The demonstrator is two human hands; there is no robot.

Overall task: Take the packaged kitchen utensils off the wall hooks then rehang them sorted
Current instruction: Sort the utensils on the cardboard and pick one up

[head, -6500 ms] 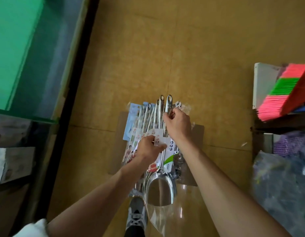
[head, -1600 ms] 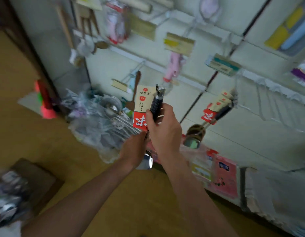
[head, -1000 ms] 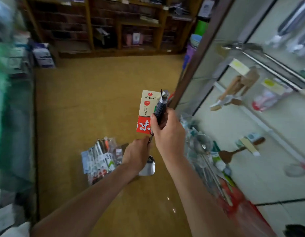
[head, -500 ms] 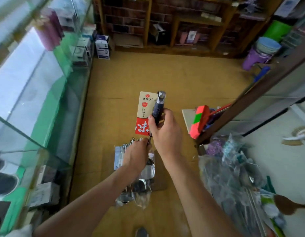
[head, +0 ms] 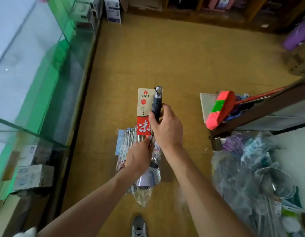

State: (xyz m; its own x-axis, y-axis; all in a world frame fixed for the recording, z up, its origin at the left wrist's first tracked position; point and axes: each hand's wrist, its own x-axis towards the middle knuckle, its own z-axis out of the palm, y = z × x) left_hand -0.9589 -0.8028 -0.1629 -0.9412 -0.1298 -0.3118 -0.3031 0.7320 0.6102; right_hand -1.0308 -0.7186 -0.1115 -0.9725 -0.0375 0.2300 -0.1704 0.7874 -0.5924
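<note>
The fingers point(head: 166, 108) of the right hand point(head: 167, 129) were curled round the dark grip of a black-handled utensil point(head: 156, 106), thumb on the near side, holding it upright with its steel cap on top. Just below them, the fingers point(head: 148, 143) of the left hand point(head: 139, 156) were closed in a pinch on the utensil's thin shaft. A red and cream label card point(head: 143, 108) hung from the cap, lying to the left of the right fingers and flat beside the handle. Under the left hand the utensil's shiny steel head point(head: 149, 178) sat inside a clear plastic sleeve; its exact shape could not be told. Beyond and beneath both hands a pile of packaged utensils point(head: 123, 144) lay on the tan floor point(head: 165, 57). To the right of the fingers stood a pink and green broom point(head: 220, 108), and nearer, a heap of bagged wares point(head: 247, 177). Far to the left ran a glass display case point(head: 37, 65). A grey shoe point(head: 139, 226) showed at the bottom edge.
</note>
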